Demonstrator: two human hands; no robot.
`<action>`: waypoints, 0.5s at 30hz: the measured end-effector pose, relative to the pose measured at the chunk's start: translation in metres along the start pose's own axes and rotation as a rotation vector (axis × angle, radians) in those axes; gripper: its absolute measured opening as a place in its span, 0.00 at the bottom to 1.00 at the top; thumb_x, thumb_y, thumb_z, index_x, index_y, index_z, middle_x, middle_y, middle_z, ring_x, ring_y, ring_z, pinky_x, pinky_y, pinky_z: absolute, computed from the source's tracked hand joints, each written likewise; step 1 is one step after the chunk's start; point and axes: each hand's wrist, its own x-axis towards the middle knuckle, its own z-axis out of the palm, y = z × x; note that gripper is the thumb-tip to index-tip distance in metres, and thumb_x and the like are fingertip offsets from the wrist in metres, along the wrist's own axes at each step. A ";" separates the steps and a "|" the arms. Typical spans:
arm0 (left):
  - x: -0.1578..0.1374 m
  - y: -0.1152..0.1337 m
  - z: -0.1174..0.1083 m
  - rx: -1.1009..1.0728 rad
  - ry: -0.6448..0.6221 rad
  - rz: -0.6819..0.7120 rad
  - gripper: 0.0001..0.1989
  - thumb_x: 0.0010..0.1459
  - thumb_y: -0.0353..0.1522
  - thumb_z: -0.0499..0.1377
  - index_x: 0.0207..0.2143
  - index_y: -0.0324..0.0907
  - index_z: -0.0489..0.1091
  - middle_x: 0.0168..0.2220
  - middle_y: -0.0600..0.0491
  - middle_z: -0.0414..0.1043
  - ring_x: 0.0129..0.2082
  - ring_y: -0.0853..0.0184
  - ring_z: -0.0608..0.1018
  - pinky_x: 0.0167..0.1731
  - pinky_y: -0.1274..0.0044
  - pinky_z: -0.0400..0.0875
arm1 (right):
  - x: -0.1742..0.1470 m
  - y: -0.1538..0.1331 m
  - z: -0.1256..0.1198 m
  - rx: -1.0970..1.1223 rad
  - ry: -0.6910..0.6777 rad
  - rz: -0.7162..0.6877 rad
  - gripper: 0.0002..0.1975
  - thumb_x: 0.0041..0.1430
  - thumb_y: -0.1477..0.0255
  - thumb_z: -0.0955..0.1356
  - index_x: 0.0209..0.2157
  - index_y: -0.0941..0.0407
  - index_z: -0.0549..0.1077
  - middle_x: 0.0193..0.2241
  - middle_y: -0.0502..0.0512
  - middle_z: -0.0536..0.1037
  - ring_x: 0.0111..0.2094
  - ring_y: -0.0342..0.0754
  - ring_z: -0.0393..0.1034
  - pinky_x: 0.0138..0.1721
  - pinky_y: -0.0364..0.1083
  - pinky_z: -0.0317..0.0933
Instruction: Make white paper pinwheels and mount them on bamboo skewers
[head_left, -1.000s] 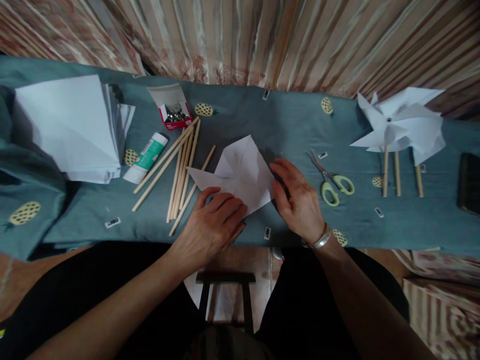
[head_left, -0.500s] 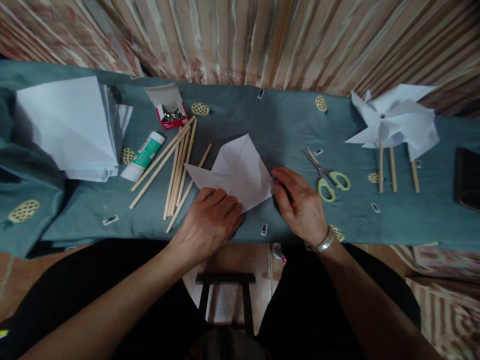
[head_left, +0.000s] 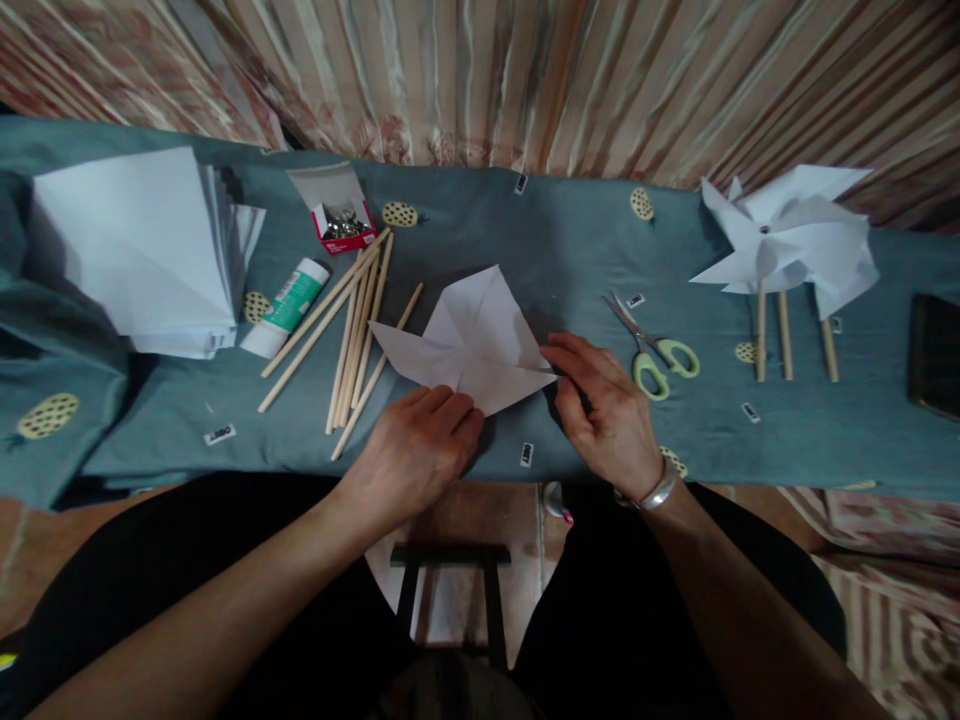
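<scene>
A white paper (head_left: 469, 340), cut and partly folded like a pinwheel, lies in front of me with one pointed flap sticking out left. My left hand (head_left: 424, 440) is closed on its near edge, the fingertips curled over it and the thumb hidden. At the right corner, my right hand (head_left: 600, 410) has its thumb and forefinger around a pointed flap of the paper. Right of that hand lie scissors (head_left: 652, 350) with green handles, blades slightly apart. Several wooden sticks (head_left: 360, 340) lie to the left, one close to the paper's left flap.
A stack of white paper (head_left: 135, 250) lies far left. Beside it are a glue stick (head_left: 285, 308) and an open red box (head_left: 346, 240) of small metal pieces. Finished paper pinwheels (head_left: 787, 235) on sticks lie right, near a dark object (head_left: 934, 355). A curtain (head_left: 480, 80) hangs behind.
The paper's right flap now stands out as a clear point at my right fingers, its front edge shifted up slightly. My left hand has barely moved.
</scene>
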 end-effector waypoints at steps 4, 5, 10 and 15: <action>-0.003 -0.002 0.000 -0.031 0.020 0.025 0.08 0.62 0.24 0.55 0.32 0.36 0.73 0.30 0.49 0.74 0.30 0.63 0.75 0.28 0.73 0.71 | -0.005 0.001 -0.004 0.108 -0.096 -0.011 0.21 0.60 0.81 0.60 0.52 0.58 0.74 0.57 0.64 0.73 0.56 0.55 0.69 0.56 0.58 0.64; -0.004 -0.003 0.000 -0.037 0.025 0.039 0.08 0.63 0.24 0.55 0.32 0.36 0.73 0.30 0.49 0.74 0.30 0.64 0.75 0.29 0.74 0.71 | -0.006 0.001 -0.006 0.140 -0.121 -0.001 0.21 0.60 0.81 0.61 0.52 0.56 0.74 0.57 0.63 0.73 0.57 0.54 0.69 0.57 0.59 0.63; -0.010 -0.006 -0.003 -0.108 0.047 0.109 0.07 0.63 0.23 0.54 0.37 0.35 0.73 0.33 0.48 0.75 0.31 0.65 0.76 0.31 0.75 0.73 | -0.011 -0.002 -0.014 0.331 -0.177 0.088 0.11 0.61 0.78 0.67 0.42 0.52 0.79 0.48 0.57 0.79 0.50 0.52 0.74 0.55 0.57 0.65; -0.010 -0.005 -0.005 -0.148 0.032 0.103 0.07 0.63 0.24 0.55 0.36 0.34 0.73 0.33 0.48 0.76 0.33 0.62 0.77 0.32 0.73 0.76 | -0.014 -0.007 -0.020 0.513 -0.200 0.206 0.08 0.59 0.76 0.70 0.39 0.50 0.80 0.42 0.52 0.82 0.46 0.49 0.75 0.50 0.52 0.69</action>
